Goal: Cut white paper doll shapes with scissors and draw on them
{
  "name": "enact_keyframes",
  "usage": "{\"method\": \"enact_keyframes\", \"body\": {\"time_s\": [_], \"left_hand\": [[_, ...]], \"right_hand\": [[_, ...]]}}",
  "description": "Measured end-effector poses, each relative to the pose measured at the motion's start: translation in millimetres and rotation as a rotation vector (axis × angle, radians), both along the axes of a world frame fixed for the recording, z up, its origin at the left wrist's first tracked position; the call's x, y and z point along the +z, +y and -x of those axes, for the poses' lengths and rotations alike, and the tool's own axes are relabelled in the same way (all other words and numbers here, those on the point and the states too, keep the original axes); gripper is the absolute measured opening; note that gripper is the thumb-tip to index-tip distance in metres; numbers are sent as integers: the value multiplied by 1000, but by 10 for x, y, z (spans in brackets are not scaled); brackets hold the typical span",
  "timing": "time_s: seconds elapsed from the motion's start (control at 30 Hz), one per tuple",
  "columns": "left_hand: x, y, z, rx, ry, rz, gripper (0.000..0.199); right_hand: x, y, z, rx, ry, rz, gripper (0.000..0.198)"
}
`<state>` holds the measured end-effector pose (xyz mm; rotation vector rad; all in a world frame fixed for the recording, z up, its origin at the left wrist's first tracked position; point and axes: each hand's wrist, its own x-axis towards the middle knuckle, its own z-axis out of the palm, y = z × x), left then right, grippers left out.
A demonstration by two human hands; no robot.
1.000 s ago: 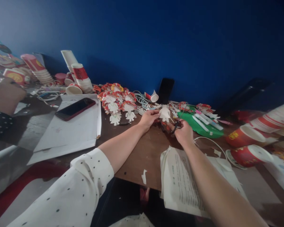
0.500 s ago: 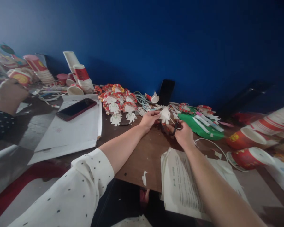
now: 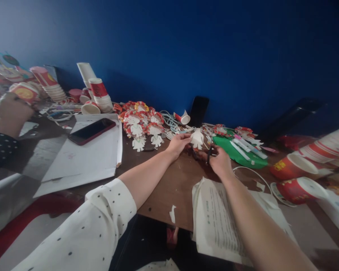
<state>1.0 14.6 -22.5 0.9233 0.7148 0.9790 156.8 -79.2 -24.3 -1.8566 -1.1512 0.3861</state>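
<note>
My left hand (image 3: 179, 143) pinches the left edge of a white paper doll cutout (image 3: 197, 138), which has a round head and small limbs. Dark-handled scissors (image 3: 209, 152) are in my right hand (image 3: 219, 160), with the blades pointing up beside the cutout's right edge. A thin paper strip hangs between the blades and the doll. Left of my hands lies a cluster of similar paper dolls (image 3: 137, 130) with red, patterned trim. Whether the blades touch the paper I cannot tell.
A phone (image 3: 92, 131) rests on white card (image 3: 81, 158) at left. Stacked paper cups (image 3: 100, 96) stand behind it; more red cups (image 3: 299, 188) lie at right. Markers (image 3: 247, 145) sit on a green sheet (image 3: 231, 151). A printed paper bag (image 3: 214, 218) is near the front edge. Another person's hand (image 3: 12, 109) works at far left.
The scissors have turned slightly more upright in my right hand beside the cutout. My left hand keeps its pinch in nearly the same place.
</note>
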Motion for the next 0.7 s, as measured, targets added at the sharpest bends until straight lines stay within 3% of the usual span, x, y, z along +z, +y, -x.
{"method": "enact_keyframes", "body": {"time_s": [0.37, 0.7], "left_hand": [[7, -9, 1, 9, -6, 2, 10], [-9, 13, -5, 13, 28, -3, 13]], "right_hand": [[-20, 10, -27, 90, 162, 25, 66], [206, -71, 86, -98, 37, 90, 49]]}}
